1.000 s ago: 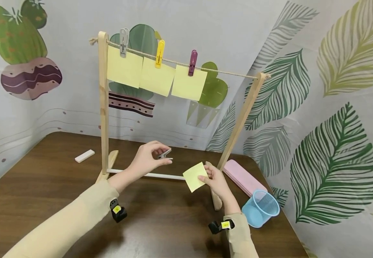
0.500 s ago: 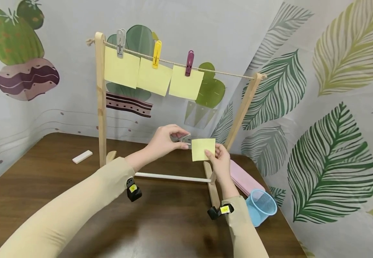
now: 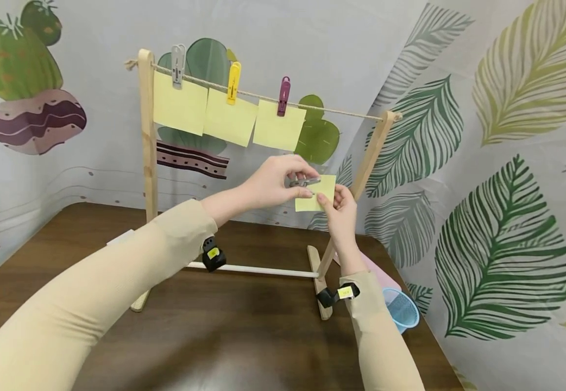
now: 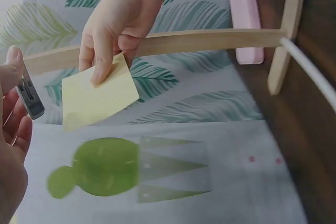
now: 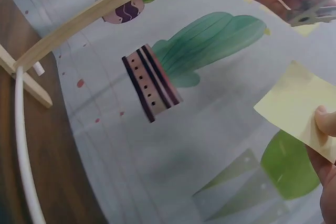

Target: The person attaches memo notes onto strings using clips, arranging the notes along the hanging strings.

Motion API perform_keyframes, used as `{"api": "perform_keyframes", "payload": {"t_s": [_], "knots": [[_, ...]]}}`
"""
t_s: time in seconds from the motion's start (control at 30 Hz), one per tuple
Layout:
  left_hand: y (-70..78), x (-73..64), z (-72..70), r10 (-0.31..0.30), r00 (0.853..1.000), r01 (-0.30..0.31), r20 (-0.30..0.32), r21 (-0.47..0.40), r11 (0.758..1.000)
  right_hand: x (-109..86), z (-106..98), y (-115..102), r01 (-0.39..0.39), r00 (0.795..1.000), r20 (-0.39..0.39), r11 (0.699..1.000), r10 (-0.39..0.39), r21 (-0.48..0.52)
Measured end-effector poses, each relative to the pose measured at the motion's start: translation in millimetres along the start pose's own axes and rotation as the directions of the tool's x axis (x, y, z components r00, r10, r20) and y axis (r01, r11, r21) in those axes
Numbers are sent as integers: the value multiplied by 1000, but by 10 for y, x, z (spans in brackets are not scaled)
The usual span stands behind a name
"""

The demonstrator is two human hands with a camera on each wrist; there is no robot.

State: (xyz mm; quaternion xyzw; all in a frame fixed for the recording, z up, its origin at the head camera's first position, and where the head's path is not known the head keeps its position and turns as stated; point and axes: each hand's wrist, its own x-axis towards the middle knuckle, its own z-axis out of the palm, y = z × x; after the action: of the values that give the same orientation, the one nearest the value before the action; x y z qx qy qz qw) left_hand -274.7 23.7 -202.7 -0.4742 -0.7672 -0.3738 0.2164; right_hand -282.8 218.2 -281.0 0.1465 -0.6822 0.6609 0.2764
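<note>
My left hand [image 3: 278, 182] pinches a grey clothespin [image 4: 30, 98] between thumb and fingers. In my right hand [image 3: 341, 214], a yellow sticky note [image 5: 296, 108] is held by its edge, thumb in front. In the head view the clothespin overlaps the note; both wrist views show the two apart. Above them a string [image 3: 346, 112] spans a wooden frame [image 3: 147, 136]. Three yellow notes hang from it under a grey clothespin [image 3: 177, 65], a yellow clothespin [image 3: 233, 82] and a purple clothespin [image 3: 283, 96]. Right of the purple one, the string carries nothing.
A white bar [image 3: 263, 270] joins the frame's feet on the brown table [image 3: 244, 342]. At the right lie a pink case [image 4: 244, 17] and a blue mesh cup [image 3: 401, 309]. A small white block [image 3: 120, 238] is partly hidden behind my left sleeve. A patterned cloth hangs behind.
Both hands have risen toward the string. My left hand, with the grey clothespin, has moved right, closer to the note, which my right hand has lifted and turned more upright.
</note>
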Motion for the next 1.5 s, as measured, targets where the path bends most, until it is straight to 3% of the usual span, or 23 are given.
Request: {"api": "perform_keyframes", "payload": {"t_s": [0.13,0.3,0.53,0.83,1.03,1.27,1.5], "knots": [[101,164,-68,36,999,-36,4,13,999,103,43,-123,38,999,-4,998,-38,55],[218,340,-123,16,1000,-16,-2,16,1000,223,103,-241,54,998,-14,995,-53,87],[301,604,-206,15,997,-17,-78,-19,1000,395,161,-394,79,996,-45,990,-74,118],[365,846,-378,-89,985,78,-146,-78,994,509,181,-503,54,997,-53,989,-47,139],[427,963,-493,-139,971,112,-196,-144,983,536,208,-547,59,996,-78,989,-49,138],[473,1050,-525,-211,955,193,-208,-102,976,558,266,-583,51,995,-96,986,-36,160],[483,1046,-504,-260,939,248,-225,-80,966,588,270,-609,64,994,-101,983,-47,174]]}}
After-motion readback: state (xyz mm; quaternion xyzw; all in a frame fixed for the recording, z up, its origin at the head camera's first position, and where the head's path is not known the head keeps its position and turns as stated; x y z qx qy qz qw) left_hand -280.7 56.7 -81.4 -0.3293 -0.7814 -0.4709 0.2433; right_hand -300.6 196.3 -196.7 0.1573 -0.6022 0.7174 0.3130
